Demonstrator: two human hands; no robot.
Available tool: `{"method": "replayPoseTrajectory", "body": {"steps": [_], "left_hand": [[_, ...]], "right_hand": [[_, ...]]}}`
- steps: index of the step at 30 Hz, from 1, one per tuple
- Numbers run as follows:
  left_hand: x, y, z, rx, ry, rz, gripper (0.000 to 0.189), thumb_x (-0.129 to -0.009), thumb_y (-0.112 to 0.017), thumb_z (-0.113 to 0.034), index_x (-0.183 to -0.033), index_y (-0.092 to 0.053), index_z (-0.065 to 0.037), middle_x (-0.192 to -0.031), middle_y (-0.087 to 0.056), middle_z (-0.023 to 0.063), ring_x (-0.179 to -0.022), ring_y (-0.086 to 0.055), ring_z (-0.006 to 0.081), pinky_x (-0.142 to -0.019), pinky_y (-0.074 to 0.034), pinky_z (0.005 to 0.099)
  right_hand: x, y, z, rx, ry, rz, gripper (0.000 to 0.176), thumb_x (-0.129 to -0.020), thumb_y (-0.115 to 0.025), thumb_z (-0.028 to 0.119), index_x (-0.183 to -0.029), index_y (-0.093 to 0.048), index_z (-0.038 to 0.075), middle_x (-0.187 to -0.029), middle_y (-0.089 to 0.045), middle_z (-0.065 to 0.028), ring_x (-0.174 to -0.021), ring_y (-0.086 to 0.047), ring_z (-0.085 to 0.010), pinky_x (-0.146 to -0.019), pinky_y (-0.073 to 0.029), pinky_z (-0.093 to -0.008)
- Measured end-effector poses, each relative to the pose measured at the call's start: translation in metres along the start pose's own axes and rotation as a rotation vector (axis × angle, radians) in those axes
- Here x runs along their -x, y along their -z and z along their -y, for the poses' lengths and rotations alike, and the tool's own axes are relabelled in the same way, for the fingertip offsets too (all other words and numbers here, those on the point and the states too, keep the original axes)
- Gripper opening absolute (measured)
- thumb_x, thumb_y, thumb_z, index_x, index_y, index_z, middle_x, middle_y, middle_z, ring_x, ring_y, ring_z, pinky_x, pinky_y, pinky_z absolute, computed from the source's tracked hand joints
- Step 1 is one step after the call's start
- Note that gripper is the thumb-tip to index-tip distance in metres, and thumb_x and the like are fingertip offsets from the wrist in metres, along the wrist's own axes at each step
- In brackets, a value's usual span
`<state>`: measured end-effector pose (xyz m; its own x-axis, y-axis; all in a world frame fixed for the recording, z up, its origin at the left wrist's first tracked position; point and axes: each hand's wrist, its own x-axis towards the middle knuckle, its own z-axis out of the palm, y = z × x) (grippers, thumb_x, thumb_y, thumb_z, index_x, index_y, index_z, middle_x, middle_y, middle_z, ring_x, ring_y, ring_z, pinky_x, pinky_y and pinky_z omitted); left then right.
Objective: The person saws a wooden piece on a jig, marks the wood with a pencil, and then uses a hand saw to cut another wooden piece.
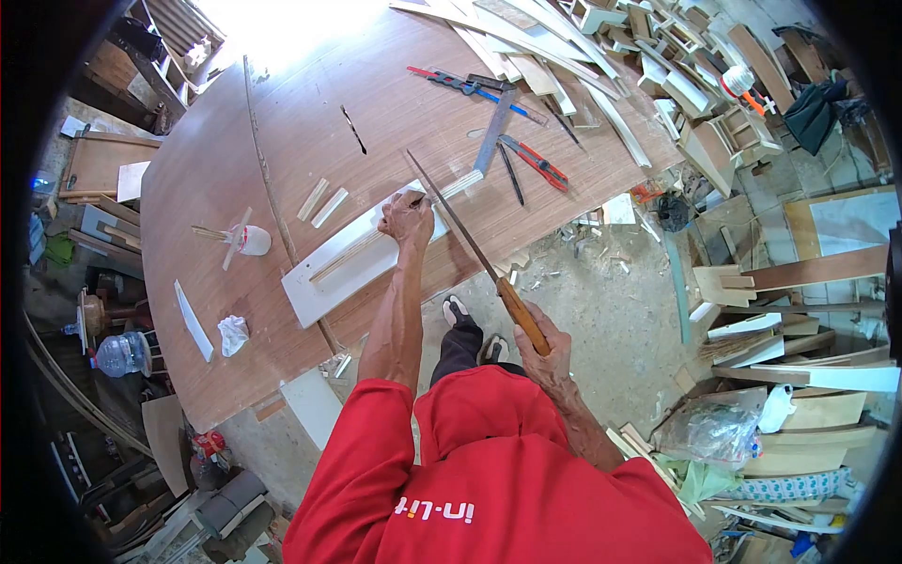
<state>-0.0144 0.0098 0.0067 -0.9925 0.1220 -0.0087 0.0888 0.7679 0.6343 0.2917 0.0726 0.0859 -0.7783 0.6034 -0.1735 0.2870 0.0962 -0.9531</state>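
On the brown tabletop (216,150) stand one white cup (252,241), two short wood strips (321,201) and one white panel (343,271). The left hand (406,219) presses on the panel's far end; I cannot tell its grip. The right hand (547,350), near, grips one long saw (460,225) by its wooden handle. The red shirt (507,451) reads "in-lit".

Left of left grip, apart: white plastic cup with wooden sticks (250,241) on broad brown plywood tabletop (207,169). Just left of same grip: two short pale wooden strips (320,201). Beyond it, to right: steel try square (492,133), slim black pencil (510,175), red-handled pliers (537,163). Further still: blue-and-red-handled tool (462,85), heap of pale wood offcuts (601,66). Near table edge, well left: crumpled white cloth (232,334), white paper strip (193,321). Off table: clear plastic water bottle (122,353). Right of right grip, low: clear plastic bag (716,428).
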Motion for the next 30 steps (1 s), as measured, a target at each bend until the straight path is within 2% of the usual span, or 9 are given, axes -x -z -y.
{"method": "replayPoseTrajectory", "body": {"steps": [8,11,14,16,19,23,25,28,30], "left_hand": [[-0.005,-0.003,0.0,0.001,0.058,0.054,0.015,-0.074,-0.067,-0.026,-0.085,-0.075,-0.019,-0.101,-0.066,-0.0018,-0.109,-0.049,0.026,-0.093,-0.025,0.0448],[-0.005,-0.002,-0.001,0.012,0.062,0.056,0.015,-0.074,-0.068,-0.027,-0.084,-0.075,-0.019,-0.101,-0.066,-0.0018,-0.109,-0.049,0.026,-0.093,-0.025,0.0441],[-0.002,0.0,-0.003,0.007,0.061,0.029,0.015,-0.074,-0.068,-0.028,-0.083,-0.075,-0.019,-0.101,-0.066,-0.0017,-0.109,-0.048,0.026,-0.093,-0.025,0.0436],[0.0,0.0,-0.007,-0.004,0.06,0.01,0.015,-0.074,-0.068,-0.028,-0.083,-0.076,-0.018,-0.101,-0.067,-0.0016,-0.109,-0.048,0.026,-0.093,-0.025,0.0435],[0.0,0.001,-0.007,-0.014,0.07,0.0,0.015,-0.074,-0.069,-0.029,-0.081,-0.076,-0.018,-0.102,-0.067,-0.0011,-0.11,-0.048,0.0257,-0.093,-0.025,0.0434],[0.0,-0.004,-0.004,0.011,0.051,-0.031,0.016,-0.073,-0.069,-0.031,-0.081,-0.076,-0.018,-0.103,-0.067,0.0001,-0.11,-0.049,0.0258,-0.094,-0.025,0.0435],[0.0,-0.003,-0.004,0.013,0.045,-0.046,0.016,-0.073,-0.069,-0.031,-0.081,-0.076,-0.018,-0.102,-0.067,0.0006,-0.109,-0.049,0.0259,-0.094,-0.025,0.0437],[0.002,0.0,-0.007,-0.044,0.041,-0.019,0.016,-0.078,-0.069,-0.033,-0.085,-0.076,-0.02,-0.103,-0.068,-0.0001,-0.111,-0.05,0.0263,-0.093,-0.025,0.0451],[0.002,-0.002,-0.006,-0.009,0.026,-0.062,0.018,-0.071,-0.069,-0.03,-0.082,-0.075,-0.018,-0.1,-0.067,0.0017,-0.107,-0.051,0.0265,-0.092,-0.026,0.0442]], "right_hand": [[0.004,0.001,0.004,0.035,-0.01,0.031,0.04,-0.09,-0.064,0.008,-0.127,-0.056,-0.004,-0.114,-0.067,-0.0154,-0.095,-0.063,-0.0134,-0.081,-0.049,-0.0241],[0.006,0.0,0.001,0.068,0.073,0.021,0.04,-0.09,-0.064,0.007,-0.128,-0.055,-0.004,-0.11,-0.068,-0.0143,-0.091,-0.063,-0.0117,-0.078,-0.049,-0.0234],[0.008,-0.003,-0.006,0.077,0.091,0.018,0.045,-0.088,-0.066,0.01,-0.131,-0.055,0.002,-0.106,-0.069,-0.0171,-0.077,-0.07,-0.0169,-0.066,-0.054,-0.0273],[0.012,-0.003,-0.007,0.064,0.074,0.026,0.043,-0.091,-0.065,0.01,-0.13,-0.055,-0.003,-0.096,-0.07,-0.0098,-0.075,-0.061,-0.009,-0.068,-0.05,-0.0219],[0.014,-0.002,-0.009,0.119,0.203,-0.018,0.043,-0.09,-0.066,0.011,-0.129,-0.055,-0.003,-0.091,-0.068,-0.0069,-0.069,-0.058,-0.0076,-0.063,-0.049,-0.0207],[0.012,-0.003,-0.007,0.157,0.26,-0.028,0.043,-0.09,-0.066,0.01,-0.129,-0.055,-0.003,-0.087,-0.067,-0.0054,-0.065,-0.054,-0.0055,-0.06,-0.047,-0.0198],[0.01,-0.005,-0.005,0.041,0.123,0.015,0.042,-0.09,-0.066,0.009,-0.129,-0.056,-0.002,-0.085,-0.066,-0.0057,-0.063,-0.052,-0.0042,-0.057,-0.045,-0.0196],[0.013,-0.004,-0.002,0.051,0.151,0.005,0.041,-0.09,-0.065,0.008,-0.128,-0.056,-0.002,-0.085,-0.066,-0.0054,-0.061,-0.05,-0.0045,-0.056,-0.044,-0.0196],[0.019,0.001,-0.001,0.059,0.165,0.005,0.041,-0.09,-0.065,0.008,-0.128,-0.056,-0.002,-0.084,-0.065,-0.0054,-0.061,-0.05,-0.0043,-0.056,-0.044,-0.0196]]}}
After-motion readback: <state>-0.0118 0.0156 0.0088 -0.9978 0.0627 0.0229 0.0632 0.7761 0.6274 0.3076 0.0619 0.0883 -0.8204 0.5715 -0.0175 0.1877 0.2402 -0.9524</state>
